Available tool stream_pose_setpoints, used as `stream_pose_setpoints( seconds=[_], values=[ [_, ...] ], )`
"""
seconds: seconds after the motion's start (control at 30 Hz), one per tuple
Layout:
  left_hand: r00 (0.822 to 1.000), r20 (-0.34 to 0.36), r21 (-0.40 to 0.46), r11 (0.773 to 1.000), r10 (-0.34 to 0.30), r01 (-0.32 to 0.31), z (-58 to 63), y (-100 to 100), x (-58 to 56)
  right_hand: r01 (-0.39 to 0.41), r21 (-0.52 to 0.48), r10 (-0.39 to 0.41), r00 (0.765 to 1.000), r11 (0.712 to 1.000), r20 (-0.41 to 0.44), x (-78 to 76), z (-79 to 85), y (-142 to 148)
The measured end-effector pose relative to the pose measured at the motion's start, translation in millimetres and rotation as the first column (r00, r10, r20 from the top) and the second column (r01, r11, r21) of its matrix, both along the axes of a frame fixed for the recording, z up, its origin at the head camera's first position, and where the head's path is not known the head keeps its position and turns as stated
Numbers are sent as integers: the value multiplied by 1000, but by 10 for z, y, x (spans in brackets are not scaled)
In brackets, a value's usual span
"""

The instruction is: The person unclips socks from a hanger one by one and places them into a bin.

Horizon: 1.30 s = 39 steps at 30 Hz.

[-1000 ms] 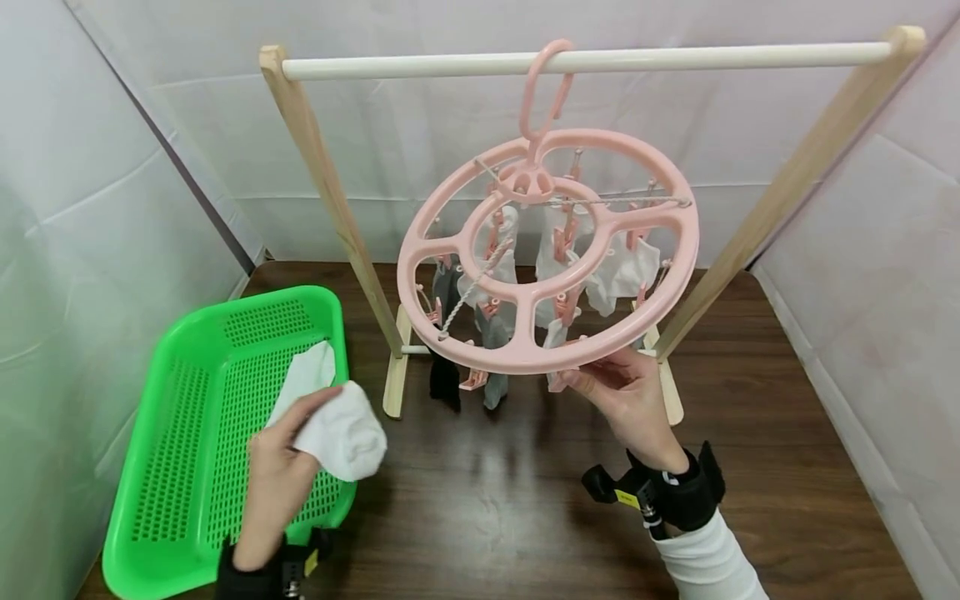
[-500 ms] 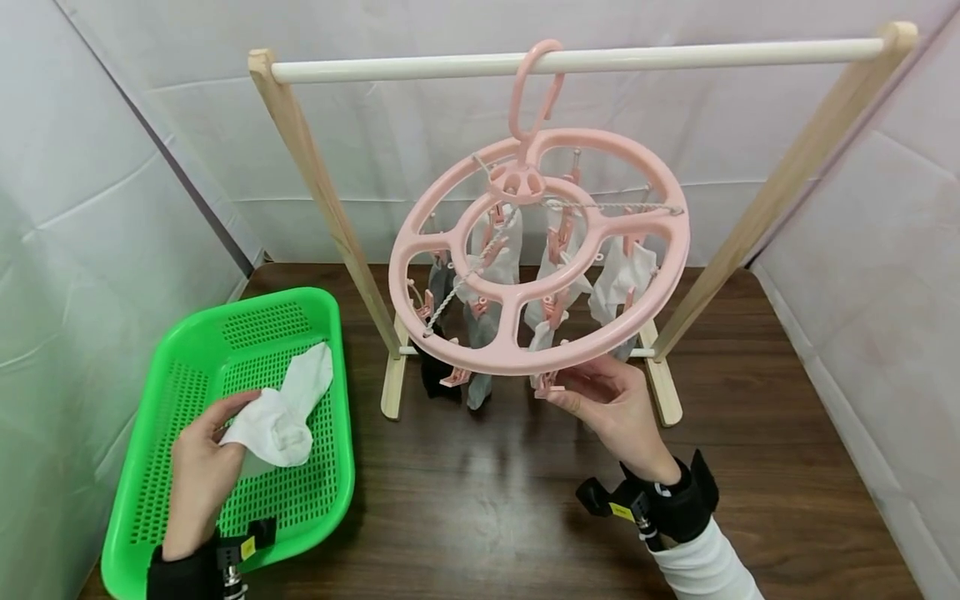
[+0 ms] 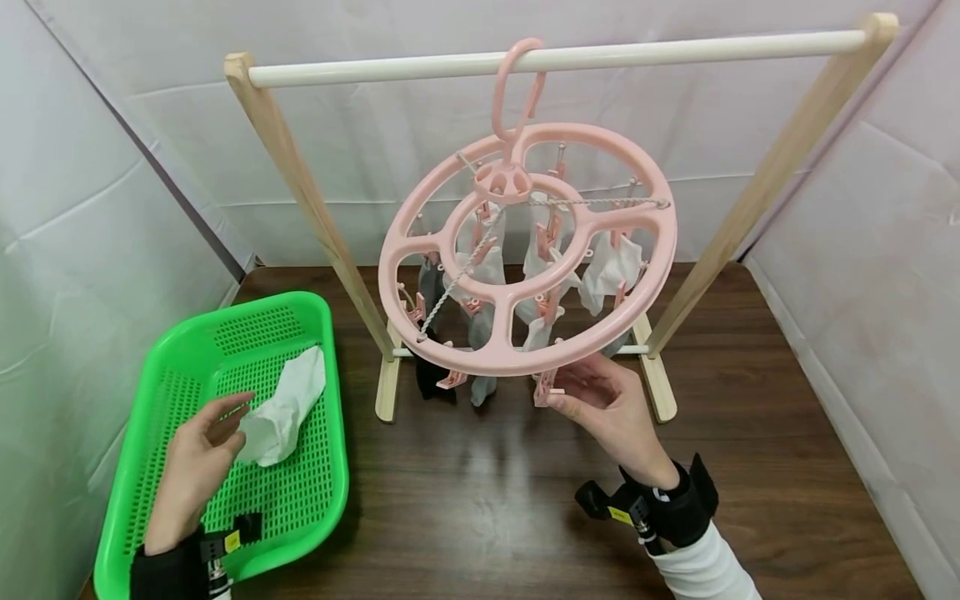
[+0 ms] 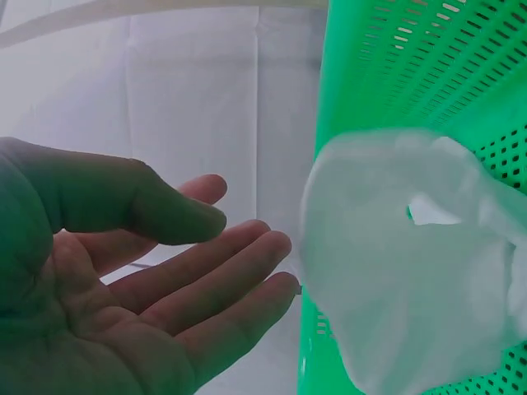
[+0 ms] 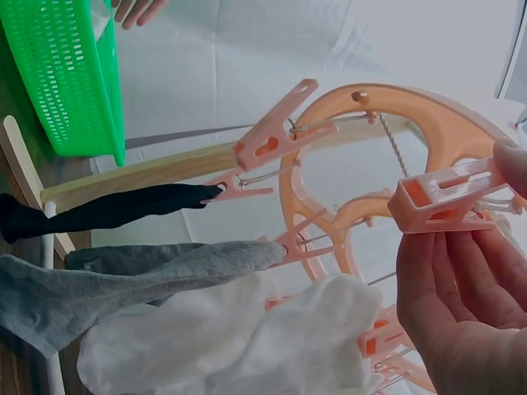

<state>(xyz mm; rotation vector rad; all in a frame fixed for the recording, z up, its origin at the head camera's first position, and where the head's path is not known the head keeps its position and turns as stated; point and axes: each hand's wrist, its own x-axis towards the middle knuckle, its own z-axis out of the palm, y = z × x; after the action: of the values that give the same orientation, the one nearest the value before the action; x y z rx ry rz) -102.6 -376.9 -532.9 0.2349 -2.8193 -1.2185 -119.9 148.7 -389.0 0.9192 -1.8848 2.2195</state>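
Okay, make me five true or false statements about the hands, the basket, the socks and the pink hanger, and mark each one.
1. The right hand pinches a pink clip. True.
2. The left hand grips a sock. False: the left hand holds nothing, and the white sock lies in the green basket.
3. The pink hanger hangs by its hook from the white bar. True.
4. In the head view, the basket stands right of the wooden stand. False: it stands left of the wooden stand.
5. A black sock hangs below the hanger. True.
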Motion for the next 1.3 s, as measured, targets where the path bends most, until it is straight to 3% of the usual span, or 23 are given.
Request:
stream_pose_setpoints(
  seconds=[0.13, 0.23, 0.3, 0.47, 0.53, 0.63, 0.8, 0.93, 1.17, 1.3],
  values=[
    [999, -37, -33, 999, 0, -1, -67, 31, -15, -11, -7, 11, 1000, 1000, 14, 11, -12, 8],
    [995, -96, -87, 996, -22, 14, 40, 198, 22, -26, -8, 26, 999, 1000, 24, 6, -22, 18],
    [986, -159, -119, 993, -46, 27, 223, 390, 84, -36, -3, 36, 999, 999, 29, 2, -25, 29],
    [938, -317, -105, 988, -138, 110, 1075, 1108, 323, -29, 17, 29, 999, 999, 35, -7, -21, 68],
    [921, -350, -88, 984, -174, 152, 1351, 1363, 402, -24, 23, 23, 999, 999, 36, -13, -21, 88],
    [906, -364, -77, 977, -214, 200, 1508, 1596, 468, -19, 43, 18, 999, 999, 30, -21, -42, 121],
    [907, -347, -62, 970, -240, 234, 1528, 1783, 535, -46, 76, 41, 997, 996, 64, -13, -129, 158],
    [890, -373, -65, 964, -264, 259, 1490, 1868, 552, -99, 89, 92, 992, 991, 88, -3, -233, 163],
    [872, -379, -74, 949, -310, 305, 1390, 1993, 489, -132, 159, 120, 990, 978, 80, 18, -350, 125],
    [861, -383, -62, 940, -334, 337, 1337, 2064, 465, -132, 256, 122, 991, 958, 55, 36, -399, 23]
  ],
)
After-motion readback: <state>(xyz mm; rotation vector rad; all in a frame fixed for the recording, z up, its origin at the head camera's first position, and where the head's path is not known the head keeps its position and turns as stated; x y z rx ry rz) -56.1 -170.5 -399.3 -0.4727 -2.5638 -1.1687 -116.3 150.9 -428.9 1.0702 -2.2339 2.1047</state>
